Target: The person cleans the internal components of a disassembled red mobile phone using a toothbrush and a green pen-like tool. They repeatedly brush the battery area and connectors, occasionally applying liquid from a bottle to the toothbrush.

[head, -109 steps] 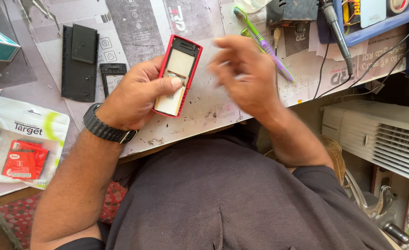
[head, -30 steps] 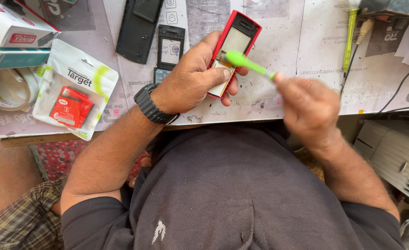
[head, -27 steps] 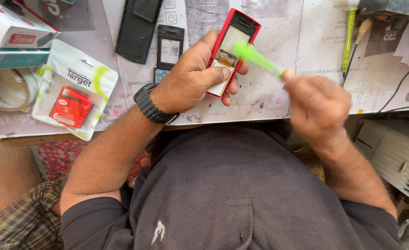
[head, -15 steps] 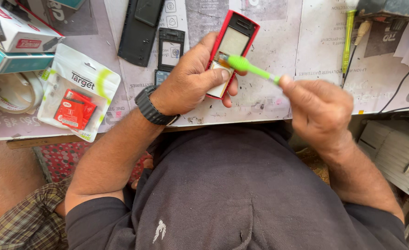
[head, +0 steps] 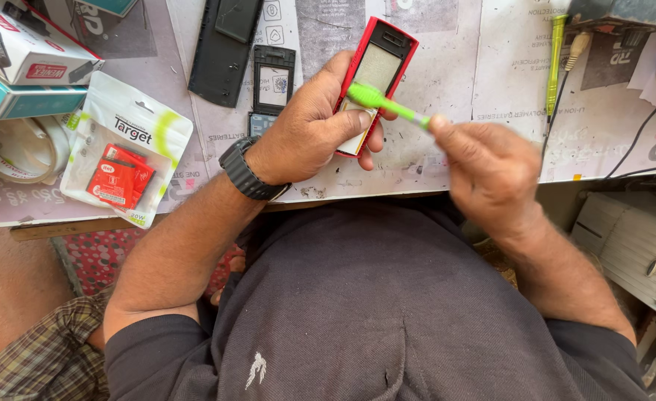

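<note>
A person is sitting at a paper-covered workbench (head: pixel 491 67), seen from above. Their left hand (head: pixel 309 134), with a black wristwatch (head: pixel 248 172) on the wrist, is wrapping around a red rectangular plastic phone casing (head: pixel 382 63), thumb pressing across its lower front, holding it tilted just above the near edge of the bench. Their right hand (head: pixel 491 167) is pinching the handle of a small bright green plastic brush (head: pixel 376 99) between closed fingertips, the brush head resting against the casing's pale inner panel, right beside the left thumb.

To the left, a black phone back cover (head: pixel 224 48) and a smaller black frame piece (head: pixel 272 78) are lying flat. Further left, a clear pouch holding a red battery (head: pixel 124 160) is sitting near stacked cardboard boxes (head: pixel 23 63). On the far right, a green-handled screwdriver (head: pixel 554 63) is lying beside cables.

The casing is hanging near the bench edge, above the lap; if the thumb slips under the brush's push, it may well drop. Hard scrubbing might also scratch the pale panel, or flick grit onto the loose parts nearby.
</note>
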